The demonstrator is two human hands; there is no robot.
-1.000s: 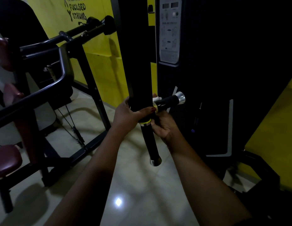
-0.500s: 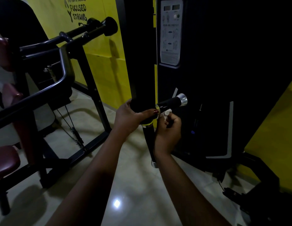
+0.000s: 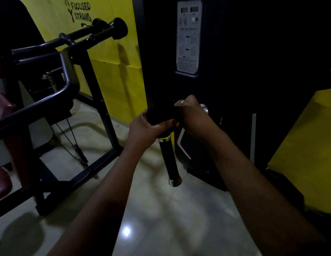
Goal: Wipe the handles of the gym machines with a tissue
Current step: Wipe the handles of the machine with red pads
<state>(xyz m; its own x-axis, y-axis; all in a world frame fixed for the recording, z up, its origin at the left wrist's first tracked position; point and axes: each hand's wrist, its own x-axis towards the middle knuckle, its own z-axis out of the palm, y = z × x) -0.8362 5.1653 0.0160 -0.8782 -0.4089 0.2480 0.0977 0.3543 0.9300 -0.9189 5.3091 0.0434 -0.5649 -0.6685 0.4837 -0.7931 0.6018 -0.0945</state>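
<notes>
A black machine arm (image 3: 157,85) hangs down in the middle of the head view. It ends in a black lower handle (image 3: 169,161) with a silver cap. A short side handle sticks out to the right; only its silver end cap (image 3: 204,109) shows. My left hand (image 3: 148,126) grips the arm just above the yellow ring (image 3: 164,138). My right hand (image 3: 191,115) is curled over the side handle and covers it. The tissue is hidden under that hand.
A black weight-stack tower with an instruction placard (image 3: 188,37) stands right behind the handles. Another machine's black frame (image 3: 66,84) and maroon pads (image 3: 2,182) fill the left. Yellow wall (image 3: 113,58) behind, yellow panel (image 3: 308,154) at right, glossy tiled floor (image 3: 161,218) below.
My right hand has risen from below the side handle and now wraps over it, hiding the white tissue. My left hand keeps its grip on the arm.
</notes>
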